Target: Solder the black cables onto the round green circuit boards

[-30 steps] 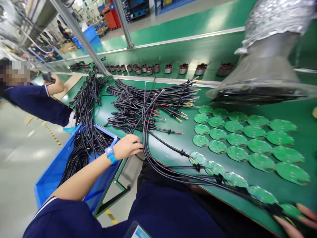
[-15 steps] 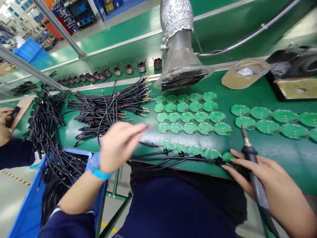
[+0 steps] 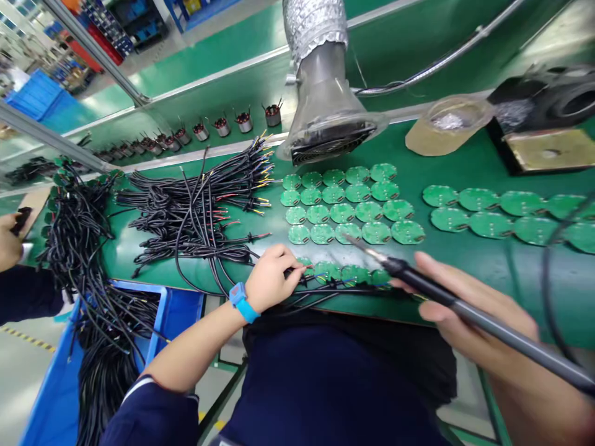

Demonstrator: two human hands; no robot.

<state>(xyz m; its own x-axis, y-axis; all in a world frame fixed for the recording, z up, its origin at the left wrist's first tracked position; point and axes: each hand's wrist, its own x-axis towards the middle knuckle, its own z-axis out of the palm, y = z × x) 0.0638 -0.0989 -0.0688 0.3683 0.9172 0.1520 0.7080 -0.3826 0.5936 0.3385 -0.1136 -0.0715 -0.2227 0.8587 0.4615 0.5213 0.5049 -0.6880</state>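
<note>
My left hand (image 3: 273,280), with a blue watch on its wrist, is closed in a pinch on a black cable whose red wire tip (image 3: 307,267) is at the leftmost board of the front row. My right hand (image 3: 488,322) grips a soldering iron (image 3: 446,300), its metal tip pointing left over the board rows. The front row of round green circuit boards (image 3: 356,273) lies by the table edge, with black cables (image 3: 320,291) running along it. Behind it stand several rows of bare green boards (image 3: 344,214). Part of the front row's right end is hidden behind my right hand.
A pile of black cables (image 3: 199,192) lies left of the boards. A fume extractor hood (image 3: 330,124) hangs over the back. Two more board strips (image 3: 493,224) lie right, before a tan container (image 3: 432,139). A blue bin (image 3: 158,331) holds cables; another person's hand (image 3: 8,241) is far left.
My left hand has moved right and down from the cable pile to the front board row, cable in its fingers. My right hand has turned the soldering iron from near-upright to pointing left.
</note>
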